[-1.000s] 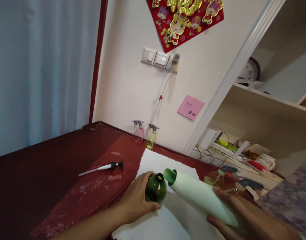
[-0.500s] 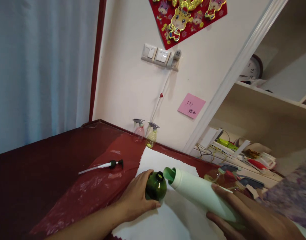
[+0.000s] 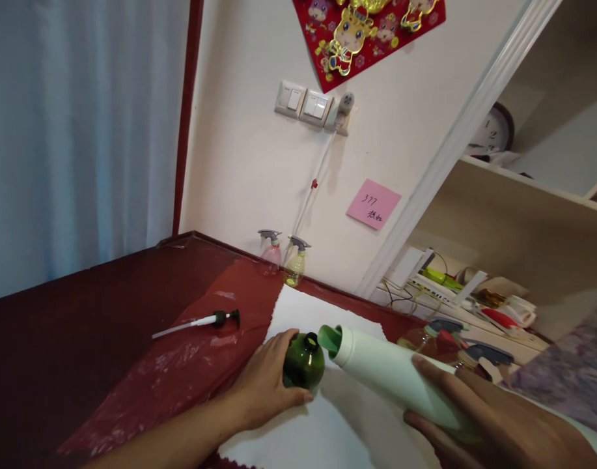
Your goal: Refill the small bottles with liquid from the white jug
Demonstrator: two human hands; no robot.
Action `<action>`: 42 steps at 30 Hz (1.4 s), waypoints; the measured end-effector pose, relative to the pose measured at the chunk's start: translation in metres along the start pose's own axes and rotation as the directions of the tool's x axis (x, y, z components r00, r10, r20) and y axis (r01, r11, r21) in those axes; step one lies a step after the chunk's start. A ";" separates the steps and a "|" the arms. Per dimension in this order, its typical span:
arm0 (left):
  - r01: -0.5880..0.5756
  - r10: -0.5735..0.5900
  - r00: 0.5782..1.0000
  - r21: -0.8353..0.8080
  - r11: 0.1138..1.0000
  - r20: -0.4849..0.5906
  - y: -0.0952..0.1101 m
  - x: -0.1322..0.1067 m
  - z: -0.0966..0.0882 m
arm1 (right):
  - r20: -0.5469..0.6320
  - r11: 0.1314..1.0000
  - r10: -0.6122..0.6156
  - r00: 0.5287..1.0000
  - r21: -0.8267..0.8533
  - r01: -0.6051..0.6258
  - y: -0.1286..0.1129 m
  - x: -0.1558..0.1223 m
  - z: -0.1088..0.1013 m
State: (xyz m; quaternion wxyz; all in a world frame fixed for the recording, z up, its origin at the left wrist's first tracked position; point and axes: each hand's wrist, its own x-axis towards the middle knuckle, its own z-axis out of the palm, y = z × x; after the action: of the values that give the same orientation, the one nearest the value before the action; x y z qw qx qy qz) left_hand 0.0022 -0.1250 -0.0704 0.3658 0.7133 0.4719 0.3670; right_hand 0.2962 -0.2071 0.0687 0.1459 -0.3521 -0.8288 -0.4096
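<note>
A dark green bottle (image 3: 304, 366) with an uncovered neck stands on a white sheet (image 3: 327, 417), and my left hand (image 3: 266, 378) is wrapped round its left side. My right hand (image 3: 493, 410) grips a long pale green bottle (image 3: 386, 368), tilted nearly level. Its open mouth, with a green spout-like lip, points at the neck of the dark green bottle, close beside it. I cannot make out any liquid between the two. To the left lies a pump head (image 3: 220, 318) with a white tube, on clear plastic over the dark red table.
Two small spray bottles, one pink (image 3: 272, 255) and one yellow (image 3: 295, 264), stand against the wall. More spray bottles (image 3: 437, 335) are at the right, behind my right hand. A shelf (image 3: 523, 189) holds a clock and clutter. A pink note (image 3: 374, 204) is on the wall.
Both hands keep their holds, and the two bottles stay almost where they were. The view has shifted very slightly.
</note>
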 end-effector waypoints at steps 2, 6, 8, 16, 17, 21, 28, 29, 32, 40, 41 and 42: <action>-0.008 0.008 1.000 -0.005 1.000 -0.008 0.000 0.000 0.000 | 0.000 1.000 -0.005 1.000 -0.004 0.005 0.000 0.001 0.000; 0.000 0.000 1.000 -0.003 1.000 -0.001 -0.001 0.001 0.000 | -0.003 1.000 -0.012 1.000 -0.006 0.012 0.001 0.001 -0.001; 0.001 -0.001 1.000 0.007 1.000 0.006 -0.001 0.002 0.000 | 0.009 1.000 -0.020 1.000 -0.013 0.020 0.000 0.001 -0.001; 0.017 -0.018 0.999 0.027 0.999 0.026 0.000 0.001 -0.001 | 0.005 0.998 -0.044 0.999 -0.036 0.044 0.001 0.003 -0.005; 0.015 -0.016 1.000 0.026 1.000 0.026 0.000 0.002 -0.001 | 0.002 0.998 -0.045 0.999 -0.043 0.045 0.001 0.003 -0.005; 0.010 -0.011 1.000 0.021 1.000 0.022 -0.002 0.003 0.000 | 0.024 0.997 -0.034 0.999 -0.073 0.035 0.003 -0.001 0.000; -0.002 0.002 1.000 0.021 1.000 0.012 -0.005 0.003 0.002 | 0.028 0.999 0.023 0.999 -0.028 -0.022 0.005 -0.020 0.011; -0.002 0.001 1.000 0.022 1.000 0.014 -0.005 0.003 0.002 | 0.030 0.999 0.024 0.999 -0.026 -0.023 0.005 -0.021 0.011; -0.001 0.001 1.000 0.019 1.000 0.011 -0.004 0.003 0.002 | 0.025 1.000 0.018 1.000 -0.024 -0.017 0.006 -0.019 0.008; 0.001 -0.002 1.000 0.024 1.000 0.016 -0.004 0.002 0.001 | 0.015 0.999 -0.022 1.000 -0.041 0.023 0.005 -0.005 0.001; 0.001 -0.002 1.000 0.022 1.000 0.018 -0.004 0.002 0.001 | 0.011 0.999 -0.012 1.000 -0.035 0.012 0.005 -0.004 0.001; 0.004 -0.004 1.000 0.020 1.000 0.019 -0.003 0.002 0.001 | 0.012 0.999 -0.008 1.000 -0.035 0.008 0.004 -0.003 0.001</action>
State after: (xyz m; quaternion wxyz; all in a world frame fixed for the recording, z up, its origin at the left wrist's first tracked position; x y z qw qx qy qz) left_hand 0.0023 -0.1224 -0.0733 0.3640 0.7195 0.4733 0.3547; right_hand 0.3017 -0.2063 0.0692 0.1333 -0.3535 -0.8239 -0.4225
